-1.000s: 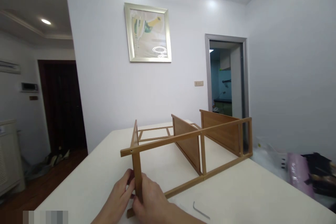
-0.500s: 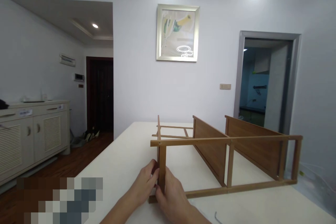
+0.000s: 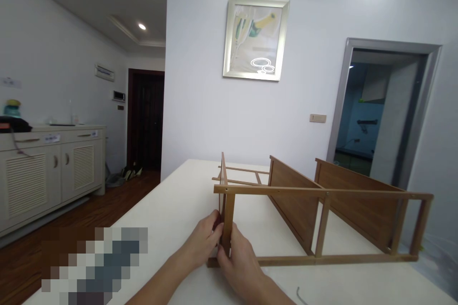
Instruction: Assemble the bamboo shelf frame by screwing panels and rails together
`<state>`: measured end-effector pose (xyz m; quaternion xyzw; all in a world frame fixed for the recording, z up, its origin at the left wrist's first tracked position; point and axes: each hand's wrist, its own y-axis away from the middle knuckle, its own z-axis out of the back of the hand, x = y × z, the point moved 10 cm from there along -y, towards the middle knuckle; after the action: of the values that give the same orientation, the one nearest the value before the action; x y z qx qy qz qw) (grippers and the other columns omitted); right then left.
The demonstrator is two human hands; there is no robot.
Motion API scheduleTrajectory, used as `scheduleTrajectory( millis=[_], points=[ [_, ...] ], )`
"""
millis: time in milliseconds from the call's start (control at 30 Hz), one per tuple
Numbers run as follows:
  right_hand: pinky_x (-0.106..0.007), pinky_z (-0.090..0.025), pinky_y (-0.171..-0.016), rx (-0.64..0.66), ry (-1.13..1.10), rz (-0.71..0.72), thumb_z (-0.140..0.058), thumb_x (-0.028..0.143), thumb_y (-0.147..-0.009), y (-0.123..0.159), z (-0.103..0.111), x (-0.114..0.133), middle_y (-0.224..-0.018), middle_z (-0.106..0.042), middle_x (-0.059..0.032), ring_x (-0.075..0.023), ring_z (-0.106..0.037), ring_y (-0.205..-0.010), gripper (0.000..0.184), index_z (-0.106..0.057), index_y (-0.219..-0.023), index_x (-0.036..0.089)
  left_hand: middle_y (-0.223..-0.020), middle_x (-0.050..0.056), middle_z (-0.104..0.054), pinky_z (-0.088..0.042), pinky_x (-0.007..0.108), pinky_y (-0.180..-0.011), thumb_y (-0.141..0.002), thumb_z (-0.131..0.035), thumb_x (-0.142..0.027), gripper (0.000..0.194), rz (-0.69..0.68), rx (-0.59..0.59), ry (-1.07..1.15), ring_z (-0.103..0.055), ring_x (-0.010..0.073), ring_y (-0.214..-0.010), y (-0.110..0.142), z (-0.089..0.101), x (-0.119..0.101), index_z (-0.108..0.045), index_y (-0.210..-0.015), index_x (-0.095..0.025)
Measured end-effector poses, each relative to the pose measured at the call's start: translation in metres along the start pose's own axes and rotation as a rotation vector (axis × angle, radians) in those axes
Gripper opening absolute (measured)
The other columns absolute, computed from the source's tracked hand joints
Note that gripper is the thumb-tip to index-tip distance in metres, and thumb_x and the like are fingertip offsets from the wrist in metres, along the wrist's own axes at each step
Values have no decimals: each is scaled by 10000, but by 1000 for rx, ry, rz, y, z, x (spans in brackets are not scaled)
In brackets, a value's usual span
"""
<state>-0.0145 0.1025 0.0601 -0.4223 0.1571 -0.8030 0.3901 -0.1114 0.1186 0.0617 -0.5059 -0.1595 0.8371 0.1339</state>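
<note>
A brown wooden shelf rack (image 3: 324,224) lies on its side on the white table (image 3: 171,200), its side frame facing me and its shelf boards upright. My right hand (image 3: 243,259) is closed around the lower part of the crosspiece at the rack's left end. On the left side of the same crosspiece, my left hand (image 3: 203,240) has its fingers pinched together against the end board. Its fingertips are partly hidden, so what lies between them does not show. Near the table's front lies a thin, bent grey metal piece (image 3: 299,295), like a hex key.
A white cabinet (image 3: 53,176) with louvred doors stands on the left. Clear plastic wrapping (image 3: 438,257) lies at the table's right side. Beyond the table are a wall with a framed picture (image 3: 255,38) and a doorway (image 3: 379,119).
My view has turned slightly left and tipped down, so everything sits a little further right. Both hands keep their places at the rack's left end.
</note>
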Motion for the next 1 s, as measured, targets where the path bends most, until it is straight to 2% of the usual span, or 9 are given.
scheduleTrajectory(
  millis=[167,333,467,567,700,833,1000],
  points=[
    [-301,-509,-793,-6,9,5,-470,68,-803,-1,1,1,-1031,-658,-50,-197,-640,-904,464,-454,-1237,233,-862,23,-586,-522,287,-636,-945,-391,-419,227,34,56,67,-591,183,-804,2,-4,2,-476,-879,-219],
    [-284,-515,-745,0,-69,-6,-470,64,-798,-2,0,1,-990,-661,-38,-179,-637,-848,409,-483,-1175,222,-861,29,-580,-523,269,-596,-951,-341,-535,357,43,112,133,-600,184,-808,5,-6,2,-482,-909,-210],
    [-295,-514,-828,7,-123,15,-467,84,-841,-2,1,5,-1071,-663,-60,-185,-644,-947,387,-485,-1206,214,-856,37,-604,-474,291,-644,-888,-477,-587,390,-51,74,5,-571,185,-772,3,-2,-4,-507,-905,-198],
    [-314,-506,-874,-1,-115,19,-470,125,-881,-2,2,6,-1121,-658,-78,-203,-636,-1023,372,-476,-1243,210,-854,46,-629,-432,314,-664,-851,-552,-578,381,-48,31,-131,-571,208,-774,3,-1,-3,-516,-906,-202],
    [-310,-504,-863,3,-97,5,-468,153,-906,-1,0,3,-1131,-652,-82,-203,-631,-1031,327,-488,-1227,209,-872,53,-648,-430,336,-715,-881,-510,-553,343,-19,0,-146,-592,227,-803,3,-1,-6,-516,-906,-212],
    [-293,-503,-793,6,-64,-6,-474,136,-885,-1,-1,0,-1076,-654,-74,-194,-635,-946,290,-502,-1167,197,-862,45,-640,-432,334,-713,-892,-487,-554,343,-11,12,-139,-586,219,-789,4,-3,-10,-508,-904,-212],
    [-276,-492,-720,16,-17,-13,-476,114,-855,-1,0,-1,-1045,-657,-61,-188,-631,-879,350,-483,-1193,203,-866,47,-642,-433,328,-700,-892,-491,-547,337,0,9,-121,-588,218,-793,4,-2,-7,-505,-909,-211]
  ],
)
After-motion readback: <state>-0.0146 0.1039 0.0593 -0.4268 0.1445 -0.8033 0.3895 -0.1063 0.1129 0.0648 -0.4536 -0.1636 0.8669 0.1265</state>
